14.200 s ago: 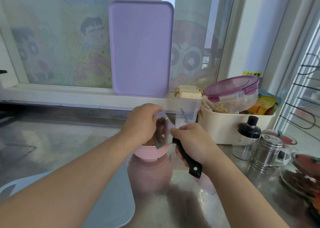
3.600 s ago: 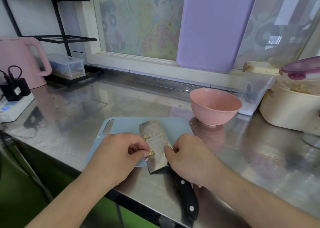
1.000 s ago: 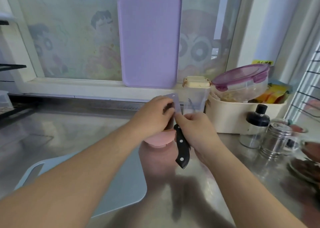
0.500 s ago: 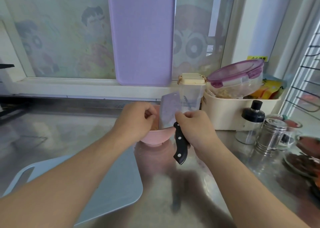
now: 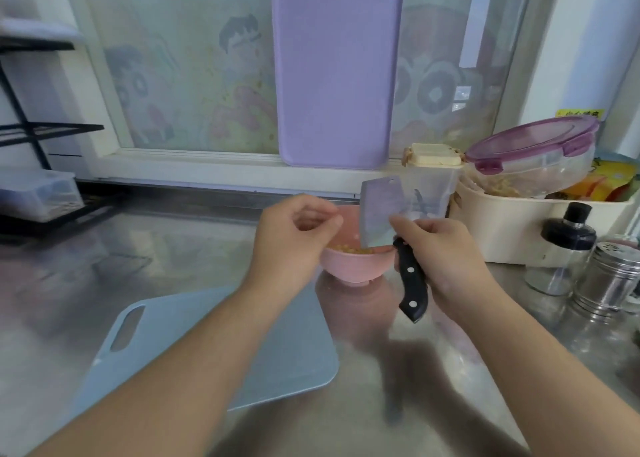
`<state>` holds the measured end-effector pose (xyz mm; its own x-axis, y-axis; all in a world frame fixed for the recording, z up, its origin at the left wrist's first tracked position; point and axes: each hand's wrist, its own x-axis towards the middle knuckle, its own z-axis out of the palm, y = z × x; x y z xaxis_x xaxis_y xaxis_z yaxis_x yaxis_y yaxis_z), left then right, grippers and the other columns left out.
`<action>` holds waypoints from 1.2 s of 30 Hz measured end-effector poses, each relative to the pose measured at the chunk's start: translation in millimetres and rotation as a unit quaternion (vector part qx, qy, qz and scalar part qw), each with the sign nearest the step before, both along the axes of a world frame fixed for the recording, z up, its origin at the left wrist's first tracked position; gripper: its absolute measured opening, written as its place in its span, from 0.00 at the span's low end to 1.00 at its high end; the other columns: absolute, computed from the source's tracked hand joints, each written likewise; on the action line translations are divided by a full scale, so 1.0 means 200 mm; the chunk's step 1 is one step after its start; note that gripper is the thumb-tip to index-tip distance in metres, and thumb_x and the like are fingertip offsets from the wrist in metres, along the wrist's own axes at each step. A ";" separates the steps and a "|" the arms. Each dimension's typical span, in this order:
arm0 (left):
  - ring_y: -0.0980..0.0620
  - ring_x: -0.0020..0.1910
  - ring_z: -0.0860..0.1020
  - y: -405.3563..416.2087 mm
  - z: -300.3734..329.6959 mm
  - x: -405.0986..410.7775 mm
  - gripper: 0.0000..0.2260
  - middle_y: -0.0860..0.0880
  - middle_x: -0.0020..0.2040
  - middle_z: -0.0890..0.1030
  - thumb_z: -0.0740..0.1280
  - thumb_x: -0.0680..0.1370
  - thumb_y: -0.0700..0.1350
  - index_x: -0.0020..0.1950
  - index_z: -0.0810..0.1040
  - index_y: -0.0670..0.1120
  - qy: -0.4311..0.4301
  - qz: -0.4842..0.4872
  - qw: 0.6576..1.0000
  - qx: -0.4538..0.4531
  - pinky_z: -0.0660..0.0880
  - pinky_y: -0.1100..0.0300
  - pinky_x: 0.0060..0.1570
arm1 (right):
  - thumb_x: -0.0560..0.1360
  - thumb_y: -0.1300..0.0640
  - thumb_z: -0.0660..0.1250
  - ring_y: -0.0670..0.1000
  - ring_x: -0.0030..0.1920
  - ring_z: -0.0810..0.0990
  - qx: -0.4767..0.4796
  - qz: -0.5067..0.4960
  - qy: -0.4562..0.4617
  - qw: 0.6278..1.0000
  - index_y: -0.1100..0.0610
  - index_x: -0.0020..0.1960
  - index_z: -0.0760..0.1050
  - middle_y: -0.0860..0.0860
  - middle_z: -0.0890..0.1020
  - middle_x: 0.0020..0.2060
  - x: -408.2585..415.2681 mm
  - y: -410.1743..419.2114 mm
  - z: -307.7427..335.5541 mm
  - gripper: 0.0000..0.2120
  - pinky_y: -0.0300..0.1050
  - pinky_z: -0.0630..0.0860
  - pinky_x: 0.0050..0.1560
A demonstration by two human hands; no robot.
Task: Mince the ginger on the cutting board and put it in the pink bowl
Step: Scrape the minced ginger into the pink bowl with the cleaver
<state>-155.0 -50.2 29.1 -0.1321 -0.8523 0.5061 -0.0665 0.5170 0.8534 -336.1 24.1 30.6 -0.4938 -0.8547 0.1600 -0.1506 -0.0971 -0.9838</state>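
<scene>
The pink bowl (image 5: 349, 266) stands on the steel counter past the blue cutting board (image 5: 214, 349), with yellow minced ginger (image 5: 348, 248) showing inside it. My right hand (image 5: 440, 252) grips the black-handled cleaver (image 5: 381, 214), blade upright over the bowl's right rim. My left hand (image 5: 294, 234) hovers over the bowl's left side, fingers loosely curled and pinched together, holding nothing I can see. The cutting board shows no ginger on its visible part; my left forearm covers its middle.
A purple board (image 5: 337, 68) leans on the window. At right stand a clear lidded container (image 5: 431, 182), a cream tub (image 5: 540, 228) holding a purple-lidded box, an oil bottle (image 5: 562, 248) and a steel shaker (image 5: 613, 280). A black rack (image 5: 31, 130) is far left.
My left hand has drawn back from the cleaver blade to the bowl's left side. The blade now stands clear and upright, and the ginger in the bowl is visible.
</scene>
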 end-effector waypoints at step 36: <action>0.56 0.45 0.80 0.31 -0.26 1.31 0.02 0.58 0.47 0.83 0.72 0.79 0.49 0.49 0.84 0.57 -0.402 0.306 0.844 0.179 0.75 0.58 0.42 | 0.82 0.45 0.63 0.56 0.36 0.80 0.122 0.110 0.479 0.862 0.57 0.31 0.73 0.54 0.81 0.32 0.60 0.08 -0.22 0.24 0.55 0.81 0.43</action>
<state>106.2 12.6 -22.8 0.2098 -0.9650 0.1572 -0.8596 -0.1055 0.4999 -216.8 40.9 -14.4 -0.0564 -0.9770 0.2056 -0.9097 -0.0346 -0.4139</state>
